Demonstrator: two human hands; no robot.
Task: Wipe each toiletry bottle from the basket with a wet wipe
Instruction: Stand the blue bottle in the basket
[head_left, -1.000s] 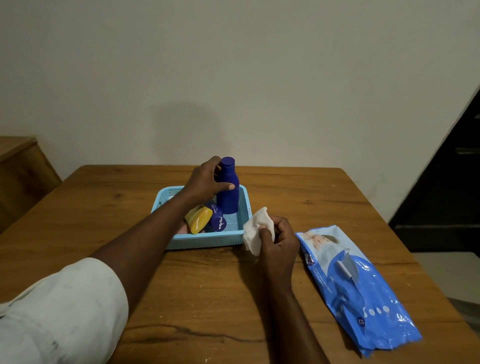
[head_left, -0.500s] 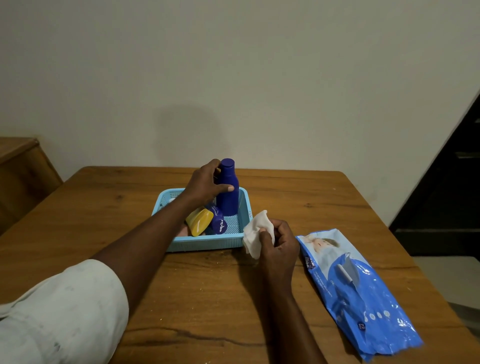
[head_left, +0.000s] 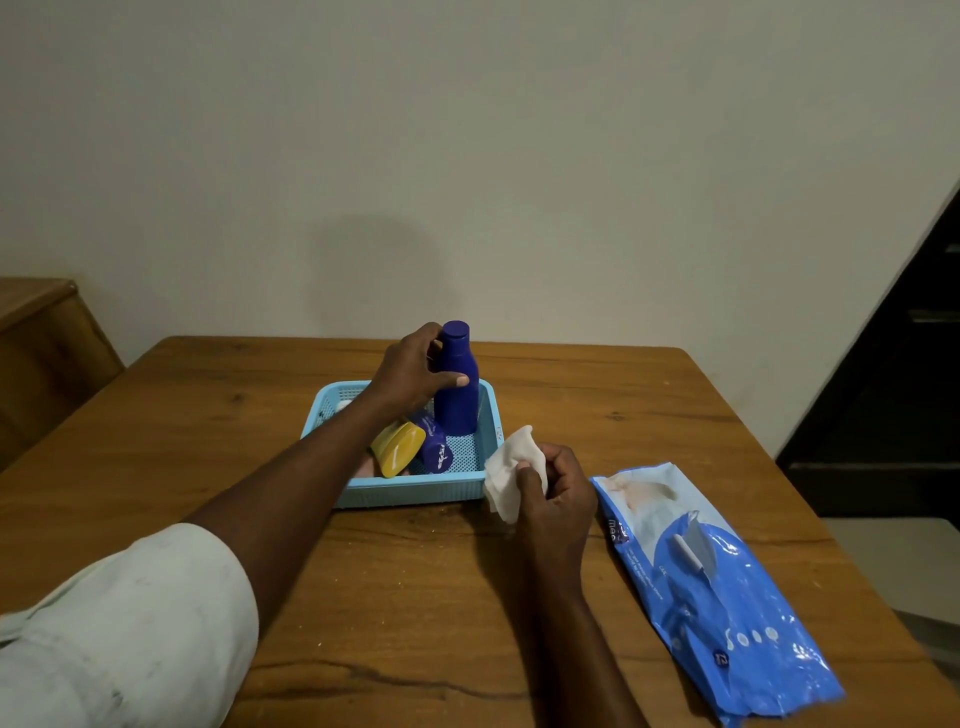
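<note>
Fingers of left hand (head_left: 410, 371) grip one of three bottles (head_left: 456, 384).

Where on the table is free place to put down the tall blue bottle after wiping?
Bare wood lies left of the basket, behind it toward the wall, and behind the wipes pack. The table is crowded between basket and pack, where the right hand holds the wipe. The left hand grips the bottle.
</note>
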